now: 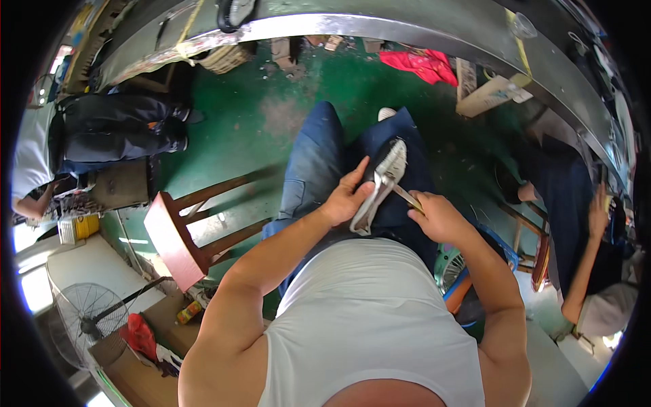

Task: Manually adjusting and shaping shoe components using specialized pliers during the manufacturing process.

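A shoe upper [392, 161] rests across my lap, with its black toe end pointing away and its underside up. White gathered material lines the toe part, and a loose pale grey heel part hangs toward my waist. My left hand [347, 198] is closed on its left edge, thumb on top. On the other side my right hand [435, 216] grips a slim, pale hand tool [407, 197]. The tool's tip meets the middle of the shoe upper; its exact kind is not clear.
A long metal-edged workbench [380, 27] spans the far side. A red-topped wooden stool [175, 241] stands at my left, a fan [88, 325] behind it. Red cloth [422, 65] lies under the bench. Other people are at left [115, 132] and right [569, 203].
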A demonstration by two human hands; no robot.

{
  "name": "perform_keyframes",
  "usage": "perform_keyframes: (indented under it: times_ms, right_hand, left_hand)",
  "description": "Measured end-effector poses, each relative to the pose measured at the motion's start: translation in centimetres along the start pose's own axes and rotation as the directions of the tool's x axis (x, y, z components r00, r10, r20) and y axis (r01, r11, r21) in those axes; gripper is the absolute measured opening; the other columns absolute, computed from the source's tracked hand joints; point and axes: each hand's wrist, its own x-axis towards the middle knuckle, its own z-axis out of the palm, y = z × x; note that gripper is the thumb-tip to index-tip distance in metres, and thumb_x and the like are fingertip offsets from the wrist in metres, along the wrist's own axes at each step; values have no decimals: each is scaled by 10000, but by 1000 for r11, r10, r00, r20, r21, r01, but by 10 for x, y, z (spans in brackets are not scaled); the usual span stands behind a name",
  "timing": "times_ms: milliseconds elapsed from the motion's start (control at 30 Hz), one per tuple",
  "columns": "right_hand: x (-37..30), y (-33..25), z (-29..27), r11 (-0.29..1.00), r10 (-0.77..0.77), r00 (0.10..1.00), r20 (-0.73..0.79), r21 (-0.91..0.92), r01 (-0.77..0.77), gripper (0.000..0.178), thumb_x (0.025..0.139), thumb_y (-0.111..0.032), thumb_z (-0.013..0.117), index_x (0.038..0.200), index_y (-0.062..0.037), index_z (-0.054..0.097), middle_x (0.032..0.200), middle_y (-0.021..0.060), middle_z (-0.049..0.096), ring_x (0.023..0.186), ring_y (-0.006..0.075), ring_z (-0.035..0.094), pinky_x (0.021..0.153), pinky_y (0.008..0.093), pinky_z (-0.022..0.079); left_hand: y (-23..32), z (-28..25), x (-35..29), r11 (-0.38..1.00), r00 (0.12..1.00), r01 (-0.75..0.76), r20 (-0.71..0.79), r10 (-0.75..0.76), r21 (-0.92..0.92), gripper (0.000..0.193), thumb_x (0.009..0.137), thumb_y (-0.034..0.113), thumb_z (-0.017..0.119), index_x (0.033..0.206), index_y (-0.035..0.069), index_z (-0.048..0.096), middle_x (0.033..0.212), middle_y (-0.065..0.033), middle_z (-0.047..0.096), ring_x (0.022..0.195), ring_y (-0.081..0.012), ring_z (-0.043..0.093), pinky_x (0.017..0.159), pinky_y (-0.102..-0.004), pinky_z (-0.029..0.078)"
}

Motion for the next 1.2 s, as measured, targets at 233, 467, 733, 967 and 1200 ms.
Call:
perform_keyframes:
  times_ms: [233,467,733,967,1200]
  right_hand:
    - [13,-4,57,551,347,923,166,761,-344,260,986,-244,600,954,14,607,791,70,680,667,136,636,605,289,492]
    - [-11,14,11,359,267,841,470,762,-540,220,993,-214,587,973,5,604,787,53,656,740,142,659,562,265,511]
    - [13,-5,-17,783,366,915,169,476,-401,389,1043,-341,463,937,19,566,709,93,644,530,183,612,493,313,495]
    - [31,-1,-21,910,250,964,94,316,-267,431,1056,-349,423,864,14,553,688,121,641,609,245,642,616,370,512]
    - [23,6,-9,970,185,982,50,153,-190,445,1052,-370,434,895,33,540,783,207,652,722,364,662,678,448,515]
  left_hand:
    - [20,3,5,999,1000,2,26,-1,-34,585,1031,112,478,1574,114,259,1499,-186,422,1412,-268,384,1145,-313,307]
    - [52,4,-1,841,955,-295,162,247,454,535,1000,71,465,1519,122,348,1448,-276,444,1318,-414,477,1097,-389,421]
    - [49,7,4,679,940,-340,231,250,650,557,963,136,523,1491,261,395,1369,-339,489,873,-466,682,747,-456,596]
    - [72,6,-5,660,957,-188,288,-45,727,602,975,129,513,1537,187,304,1468,-360,358,1149,-490,578,962,-451,530]
    - [46,15,-10,911,999,-26,40,11,413,758,991,270,554,1531,-63,139,1510,-321,335,1374,-431,405,1129,-393,365]
